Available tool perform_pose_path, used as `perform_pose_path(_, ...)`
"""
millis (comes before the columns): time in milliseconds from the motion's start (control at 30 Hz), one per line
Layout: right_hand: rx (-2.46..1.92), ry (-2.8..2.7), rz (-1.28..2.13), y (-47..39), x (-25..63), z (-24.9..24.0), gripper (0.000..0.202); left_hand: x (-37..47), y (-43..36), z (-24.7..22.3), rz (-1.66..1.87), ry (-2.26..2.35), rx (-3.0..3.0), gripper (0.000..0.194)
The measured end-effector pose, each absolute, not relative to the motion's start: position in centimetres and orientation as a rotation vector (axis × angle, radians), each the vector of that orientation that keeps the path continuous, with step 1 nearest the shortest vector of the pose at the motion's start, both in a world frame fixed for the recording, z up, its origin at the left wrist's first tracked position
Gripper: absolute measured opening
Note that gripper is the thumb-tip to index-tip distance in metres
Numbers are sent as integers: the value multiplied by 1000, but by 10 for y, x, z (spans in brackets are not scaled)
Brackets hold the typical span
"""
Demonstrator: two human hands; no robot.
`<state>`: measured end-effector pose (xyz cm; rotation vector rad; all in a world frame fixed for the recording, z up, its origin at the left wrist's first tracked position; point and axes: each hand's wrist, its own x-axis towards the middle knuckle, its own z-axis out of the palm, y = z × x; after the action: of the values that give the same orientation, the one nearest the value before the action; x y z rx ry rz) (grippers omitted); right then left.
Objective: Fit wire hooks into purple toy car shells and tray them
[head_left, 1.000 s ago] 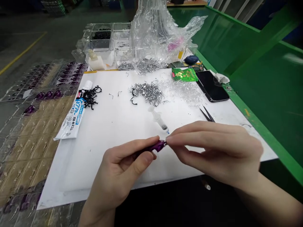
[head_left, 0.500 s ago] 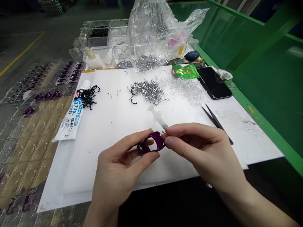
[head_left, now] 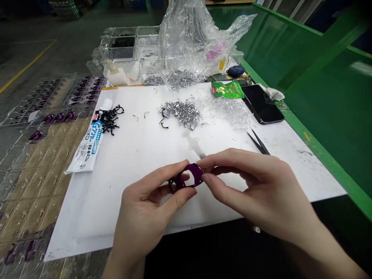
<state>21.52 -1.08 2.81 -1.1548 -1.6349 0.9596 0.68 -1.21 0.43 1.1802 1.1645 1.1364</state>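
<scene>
A small, glossy purple part with an opening through it is held above the white work sheet. My left hand grips it from the left, between thumb and fingers. At its right end, my right hand is closed in a pinch, thumb and index finger against the part; whatever small thing may lie between those fingertips is hidden. Just behind the hands lies a translucent syringe. Farther back is a pile of small silvery pieces. Black tweezers rest behind my right hand.
A white and blue tube and black curled pieces lie at the left. Trays with purple parts stand beside the sheet. A phone, green packet and plastic bag are at the back.
My right hand has shifted slightly left, its fingertips now closer against the purple part, and it covers more of the tweezers. My left hand is almost unmoved, still holding the part.
</scene>
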Motion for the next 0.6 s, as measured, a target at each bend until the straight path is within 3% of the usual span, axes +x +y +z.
perform_pose_path(233, -977, -1757, 1341, 15, 229, 41, 25, 1, -13, 4, 1051, 1059, 1189, 42)
perform_pose_path(433, -1010, -1784, 1188, 12, 231, 39, 22, -1, -14, 0, 1063, 1070, 1219, 40)
perform_pose_path(600, -1111, -1679, 1417, 15, 232, 43, 19, -3, -14, -2, 1000, 1097, 1316, 38)
